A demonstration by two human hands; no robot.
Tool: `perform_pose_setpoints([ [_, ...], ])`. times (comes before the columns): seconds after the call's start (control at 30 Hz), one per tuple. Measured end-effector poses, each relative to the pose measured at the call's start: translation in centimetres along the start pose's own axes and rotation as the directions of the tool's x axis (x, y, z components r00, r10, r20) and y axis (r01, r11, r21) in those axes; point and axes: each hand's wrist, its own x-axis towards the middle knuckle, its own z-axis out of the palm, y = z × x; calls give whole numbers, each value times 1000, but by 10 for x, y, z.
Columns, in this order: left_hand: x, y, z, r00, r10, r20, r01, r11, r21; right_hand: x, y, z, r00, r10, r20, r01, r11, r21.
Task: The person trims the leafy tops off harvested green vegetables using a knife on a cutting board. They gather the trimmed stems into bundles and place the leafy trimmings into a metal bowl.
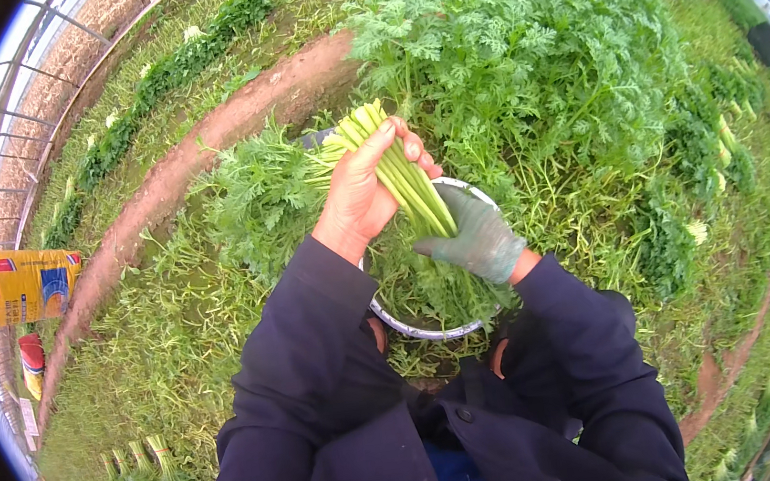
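Observation:
A bunch of pale green stems (406, 180), apparently crown daisy greens, slants in front of me with its cut ends up and away. Around its upper part, near the cut ends, my bare left hand (368, 188) is wrapped with the thumb on top. My right hand (474, 233), in a grey-green glove, grips the same bunch lower down. Its leaves hang over a white-rimmed basin (432, 332) between my knees. Left of the basin lies another leafy heap (261, 198), its stem ends partly hidden behind my left hand.
Dense uncut greens (521, 58) stand ahead to the right. Tied bunches (143, 472) lie at lower left, a row of bunches (170, 72) at upper left, and more bunches (670, 241) at right. A dirt ridge (200, 148) crosses the left side near a yellow printed sack (26, 286).

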Motion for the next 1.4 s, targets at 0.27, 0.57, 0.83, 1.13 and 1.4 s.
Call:
perform_pose_setpoints([
  [0.27, 0, -23, 24, 1000, -29, -7, 30, 960, 277, 2, -10, -7, 996, 63, 64, -84, 911, 403],
  [0.57, 25, 92, 37, 975, 190, -112, 87, 135, 987, -24, -18, -30, 994, 46, -100, -86, 893, -442],
  [0.83, 55, 63, -137, 986, 134, -98, 154, -959, 239, -42, -12, -31, 971, 204, 122, -96, 806, -584],
  [1.13, 18, 30, -221, 973, 83, -214, 191, -810, 554, -42, -5, -21, 928, 208, 309, 9, 815, -579],
  [1.4, 11, 25, -218, 994, 109, -22, 104, -836, 539, -39, -3, -11, 819, 299, 490, 47, 815, -577],
])
